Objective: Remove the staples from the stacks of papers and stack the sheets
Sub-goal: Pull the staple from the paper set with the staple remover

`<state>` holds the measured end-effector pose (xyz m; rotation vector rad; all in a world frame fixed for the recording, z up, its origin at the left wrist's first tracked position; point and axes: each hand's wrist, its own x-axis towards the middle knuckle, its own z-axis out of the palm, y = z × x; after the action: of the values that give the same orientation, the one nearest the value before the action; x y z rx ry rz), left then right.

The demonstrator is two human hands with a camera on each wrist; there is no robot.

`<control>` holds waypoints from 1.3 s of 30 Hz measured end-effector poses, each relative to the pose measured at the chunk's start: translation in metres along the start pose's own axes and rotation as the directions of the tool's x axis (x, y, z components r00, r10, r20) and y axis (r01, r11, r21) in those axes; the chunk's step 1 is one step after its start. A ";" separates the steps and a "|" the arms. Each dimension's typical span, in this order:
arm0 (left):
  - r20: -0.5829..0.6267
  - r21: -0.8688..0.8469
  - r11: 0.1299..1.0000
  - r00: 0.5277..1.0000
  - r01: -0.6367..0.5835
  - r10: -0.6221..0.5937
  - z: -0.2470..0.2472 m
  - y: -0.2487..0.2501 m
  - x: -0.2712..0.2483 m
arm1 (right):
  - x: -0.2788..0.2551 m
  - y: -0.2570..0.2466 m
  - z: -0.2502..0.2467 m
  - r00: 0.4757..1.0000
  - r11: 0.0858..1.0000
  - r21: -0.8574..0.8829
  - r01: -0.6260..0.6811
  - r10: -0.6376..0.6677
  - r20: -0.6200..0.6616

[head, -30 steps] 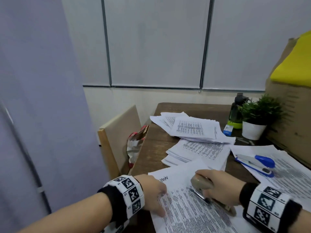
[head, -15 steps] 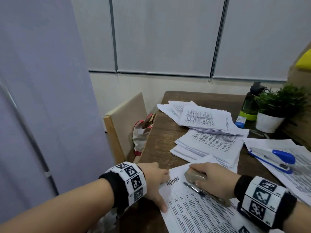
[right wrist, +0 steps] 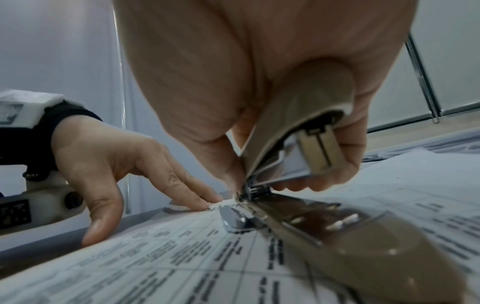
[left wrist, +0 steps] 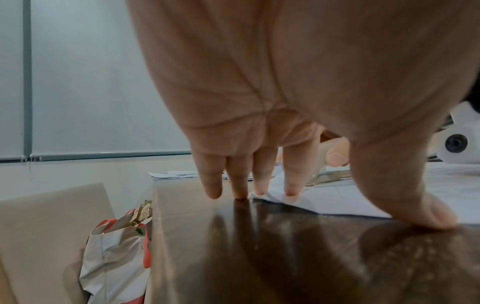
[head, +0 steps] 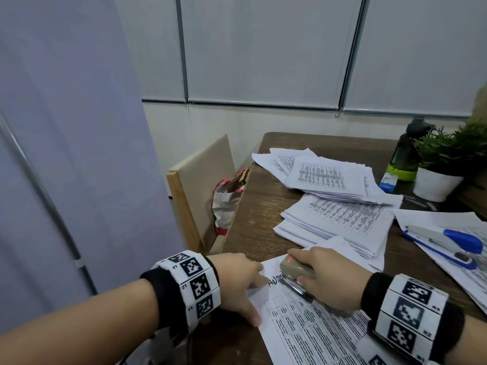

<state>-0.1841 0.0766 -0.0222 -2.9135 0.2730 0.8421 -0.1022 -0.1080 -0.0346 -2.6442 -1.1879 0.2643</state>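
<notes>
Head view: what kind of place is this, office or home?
Probably an office or meeting room. Piles of printed forms lie on a brown wooden table, a blue and white stapler lies on more papers, and roller blinds cover the wall behind. A small potted plant stands at the far right.

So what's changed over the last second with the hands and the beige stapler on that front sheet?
The right hand has slid the beige stapler up the front sheet to its top-left corner, by the handwritten word. The left hand shifted with it, fingers now pressing that corner, thumb on the table. Unchanged: the grip on the stapler, the paper stacks and the blue stapler.
</notes>
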 end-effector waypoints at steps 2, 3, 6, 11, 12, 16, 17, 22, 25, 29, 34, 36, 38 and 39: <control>-0.004 0.008 1.000 1.000 0.003 -0.003 0.001 -0.001 0.001 | 0.000 0.000 0.001 1.000 1.000 -0.002 0.004 -0.004 -0.002; -0.013 0.012 1.000 1.000 0.002 -0.002 0.001 -0.001 0.002 | 0.001 -0.001 0.001 1.000 1.000 -0.003 0.006 -0.006 -0.003; -0.041 -0.003 1.000 0.999 -0.005 0.005 0.003 -0.003 0.004 | 0.000 -0.001 0.001 1.000 1.000 0.005 -0.003 0.003 0.010; -0.117 0.010 1.000 0.993 -0.009 0.010 -0.005 0.006 0.009 | -0.003 0.016 -0.011 0.995 0.996 -0.008 -0.090 0.090 0.035; -0.147 0.046 0.999 0.989 -0.022 0.029 -0.008 0.010 0.012 | -0.004 0.020 -0.013 0.994 0.994 -0.009 -0.107 0.108 0.030; -0.134 0.138 0.990 0.990 -0.035 0.053 -0.011 0.018 0.034 | -0.009 0.028 -0.016 0.990 0.990 0.017 -0.141 0.141 0.021; -0.122 0.140 0.990 0.992 -0.026 0.044 -0.011 0.017 0.038 | -0.009 0.028 -0.016 0.990 0.990 0.023 -0.141 0.141 0.021; -0.075 0.065 0.998 0.997 0.022 -0.017 -0.011 0.012 0.039 | -0.004 0.031 -0.013 0.985 0.985 0.026 -0.170 0.169 0.034; -0.053 0.042 0.999 0.998 0.022 -0.020 -0.013 0.013 0.031 | -0.005 0.031 -0.013 0.989 0.988 0.040 -0.147 0.146 0.036; -0.013 0.008 0.999 0.999 -0.040 0.041 -0.008 0.010 0.020 | -0.011 0.021 -0.014 0.995 0.994 0.076 -0.084 0.080 0.059; -0.044 -0.044 0.997 0.997 -0.065 0.063 -0.007 0.011 0.015 | -0.001 0.001 -0.007 0.997 0.998 0.036 -0.060 0.058 0.055; -0.053 -0.055 0.996 0.996 -0.077 0.074 -0.005 0.010 0.016 | 0.003 -0.006 -0.007 0.997 0.999 -0.008 -0.050 0.051 0.056; -0.063 -0.068 0.993 0.994 -0.094 0.090 -0.002 0.008 0.016 | 0.004 -0.011 -0.008 0.997 0.998 -0.040 -0.052 0.054 0.062; -0.062 -0.067 0.992 0.993 -0.103 0.099 -0.002 0.006 0.015 | 0.004 -0.013 -0.008 0.996 0.997 -0.053 -0.052 0.056 0.065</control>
<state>-0.1717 0.0678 -0.0294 -3.0158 0.4064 0.7971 -0.1067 -0.0983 -0.0236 -2.7350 -1.1595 0.3379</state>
